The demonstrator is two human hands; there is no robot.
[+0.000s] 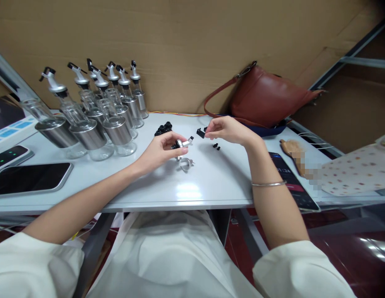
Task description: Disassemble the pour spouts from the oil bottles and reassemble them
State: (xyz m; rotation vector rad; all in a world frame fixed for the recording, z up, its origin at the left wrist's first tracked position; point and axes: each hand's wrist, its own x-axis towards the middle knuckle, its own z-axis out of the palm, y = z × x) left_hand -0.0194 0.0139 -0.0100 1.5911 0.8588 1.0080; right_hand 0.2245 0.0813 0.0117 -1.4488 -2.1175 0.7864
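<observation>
Near the middle of the table, my left hand (161,150) is closed around a silver pour spout (183,145) whose narrow nozzle points up and right. Just right of the nozzle, my right hand (221,127) pinches a small black flip cap (200,133) between thumb and fingers. Cap and spout are apart. On the table below my left hand lies a curved metal piece (186,165). Several black stopper parts (163,128) are clustered behind my left hand, partly hidden by it. A few tiny black pieces (216,146) lie below my right hand.
Several glass-and-steel bottles (88,138) stand at the left, many topped with spouts. A phone (32,179) lies at the front left, another phone (293,178) beside my right forearm. A brown leather bag (266,97) rests against the cardboard wall (180,54).
</observation>
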